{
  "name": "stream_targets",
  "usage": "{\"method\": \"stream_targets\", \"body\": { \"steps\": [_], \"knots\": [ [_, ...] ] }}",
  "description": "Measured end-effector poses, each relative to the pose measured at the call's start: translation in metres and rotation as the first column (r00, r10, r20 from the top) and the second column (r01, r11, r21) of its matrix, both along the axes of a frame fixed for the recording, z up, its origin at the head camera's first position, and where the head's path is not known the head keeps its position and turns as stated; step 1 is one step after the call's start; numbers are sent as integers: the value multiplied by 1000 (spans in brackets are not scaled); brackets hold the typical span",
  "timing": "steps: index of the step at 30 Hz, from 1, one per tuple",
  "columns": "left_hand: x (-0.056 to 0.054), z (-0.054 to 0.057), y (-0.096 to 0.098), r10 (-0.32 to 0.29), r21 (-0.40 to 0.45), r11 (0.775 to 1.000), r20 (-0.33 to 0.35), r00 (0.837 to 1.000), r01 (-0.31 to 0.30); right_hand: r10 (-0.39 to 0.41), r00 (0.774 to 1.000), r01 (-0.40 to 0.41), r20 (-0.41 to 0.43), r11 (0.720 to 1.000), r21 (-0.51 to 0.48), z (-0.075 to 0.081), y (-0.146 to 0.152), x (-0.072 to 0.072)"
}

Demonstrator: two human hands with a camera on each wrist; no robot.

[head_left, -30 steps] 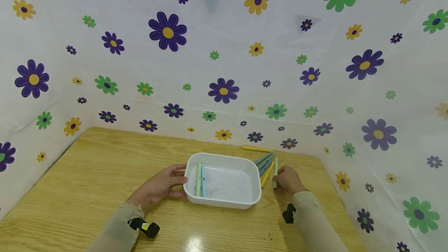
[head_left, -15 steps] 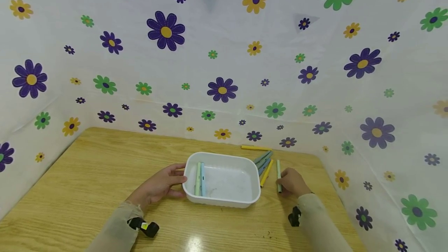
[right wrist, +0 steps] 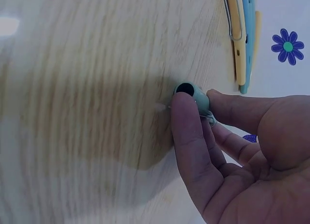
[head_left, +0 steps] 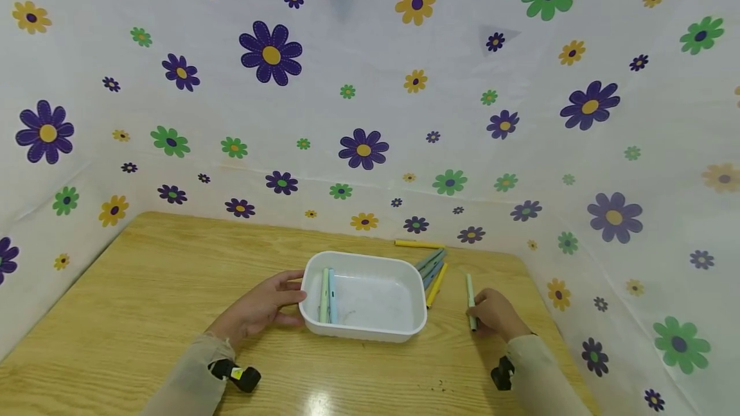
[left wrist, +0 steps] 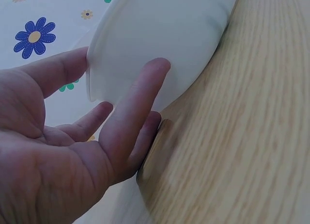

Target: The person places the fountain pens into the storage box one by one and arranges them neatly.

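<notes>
In the head view my right hand pinches a pale green pen over the table's right side. Seen from the right wrist, the pen's hollow round end and a thin wire clip show between the thumb and fingertips. On the other side, my left hand touches the left end of a white rectangular tray, its fingers resting along the outer wall. Inside the tray, a light green pen and a light blue pen lie side by side at the left.
Right of the tray lies a bunch of grey-green and blue pens with a yellow pen beside them. Another yellow pen lies along the back edge by the flowered curtain. Dark crumbs dot the front.
My right hand has drawn the pale green pen away from the bunch, rightward and toward the front edge. The left hand stays at the tray, with its pens unchanged.
</notes>
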State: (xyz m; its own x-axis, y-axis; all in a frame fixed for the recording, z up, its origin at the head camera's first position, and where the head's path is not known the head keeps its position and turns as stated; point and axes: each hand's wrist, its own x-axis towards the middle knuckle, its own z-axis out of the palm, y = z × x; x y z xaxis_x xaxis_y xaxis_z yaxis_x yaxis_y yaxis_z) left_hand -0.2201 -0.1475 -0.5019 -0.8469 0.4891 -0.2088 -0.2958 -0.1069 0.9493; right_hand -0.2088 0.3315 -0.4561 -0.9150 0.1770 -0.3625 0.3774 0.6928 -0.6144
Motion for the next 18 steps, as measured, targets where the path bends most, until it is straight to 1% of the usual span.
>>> {"method": "stream_targets", "body": {
  "steps": [2,4,9,13,15,18],
  "knots": [
    [0,0,0,0,0,1000,1,1000,0,-5,1000,5,-1,1000,-8,-1,3,2],
    [0,0,-1,-1,-1,1000,3,1000,1,9,1000,-9,-14,1000,10,-1,5,5],
    [-1,0,-2,-3,-4,1000,3,1000,3,70,997,-65,-41,990,127,-2,9,9],
    [-1,0,-2,-4,1,1000,1,1000,4,106,994,-99,-34,980,175,-3,15,9],
    [-1,0,-2,-4,1,1000,0,1000,4,128,992,-122,-25,979,164,-2,19,7],
    [-1,-1,-1,-8,5,1000,-2,1000,8,167,986,-164,-17,982,96,2,24,4]
  ]
}}
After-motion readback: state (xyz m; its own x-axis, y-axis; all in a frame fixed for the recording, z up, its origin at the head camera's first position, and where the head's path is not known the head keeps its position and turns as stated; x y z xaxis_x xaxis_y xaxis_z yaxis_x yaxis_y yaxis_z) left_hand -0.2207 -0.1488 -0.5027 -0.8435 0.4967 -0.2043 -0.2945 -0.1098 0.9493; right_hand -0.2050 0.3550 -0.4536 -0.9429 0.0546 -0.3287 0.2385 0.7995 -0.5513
